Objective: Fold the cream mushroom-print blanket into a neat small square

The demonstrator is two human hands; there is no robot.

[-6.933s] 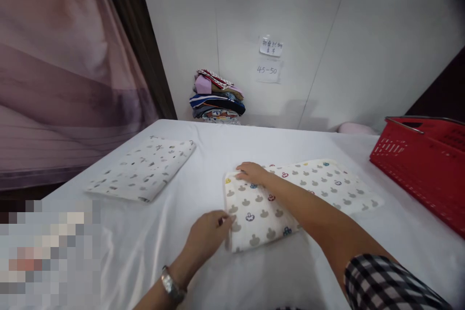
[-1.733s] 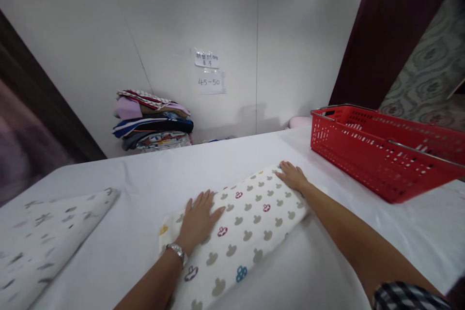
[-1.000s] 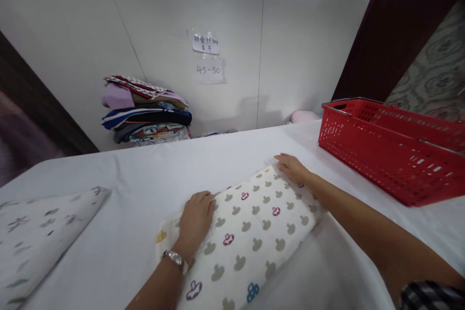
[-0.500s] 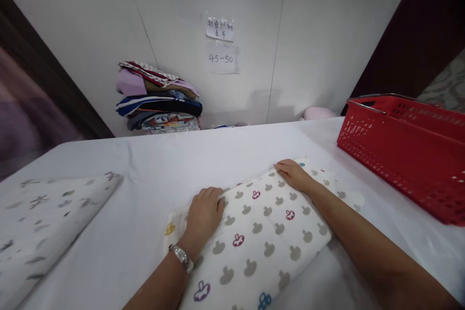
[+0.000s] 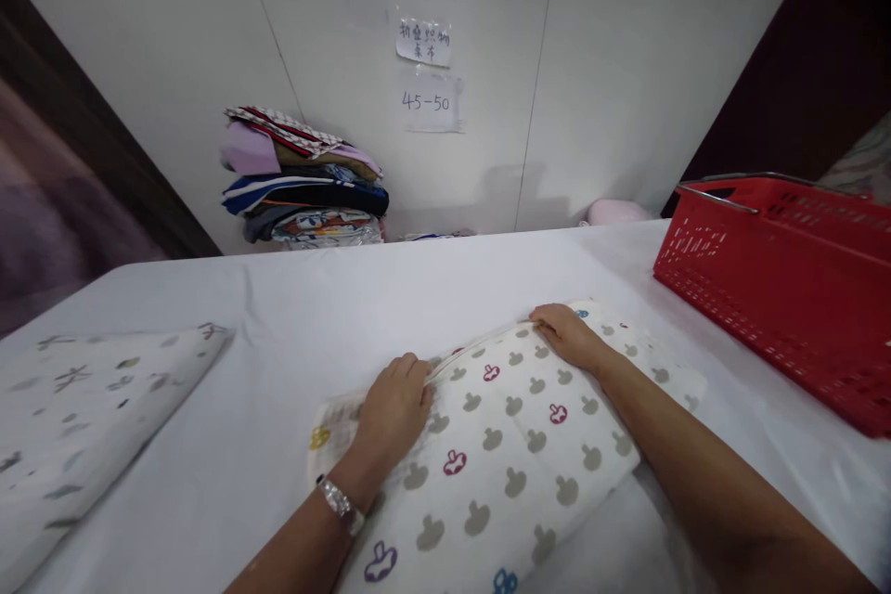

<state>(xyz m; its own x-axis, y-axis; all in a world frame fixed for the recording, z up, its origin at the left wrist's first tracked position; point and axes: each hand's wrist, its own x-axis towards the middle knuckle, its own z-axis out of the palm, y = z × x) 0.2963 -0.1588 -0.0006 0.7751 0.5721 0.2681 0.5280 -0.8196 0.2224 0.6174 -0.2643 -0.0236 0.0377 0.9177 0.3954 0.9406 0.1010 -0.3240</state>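
While both sets of fingers curl over the far edge of the folded cloth (image 5: 501, 445), left hand (image 5: 393, 408) and right hand (image 5: 567, 334) grip its top layer, seemingly to fold it; it lies on the counter (image 5: 418, 297); a basket (image 5: 786, 297) sits right, another cloth (image 5: 90, 408) left.

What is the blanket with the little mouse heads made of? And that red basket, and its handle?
The printed blanket looks like soft cotton cloth: matte, thick at the fold, denting under the left hand and right hand. The red basket looks like hard plastic: glossy, with moulded slots. Its handle seems metal, thin and silvery.
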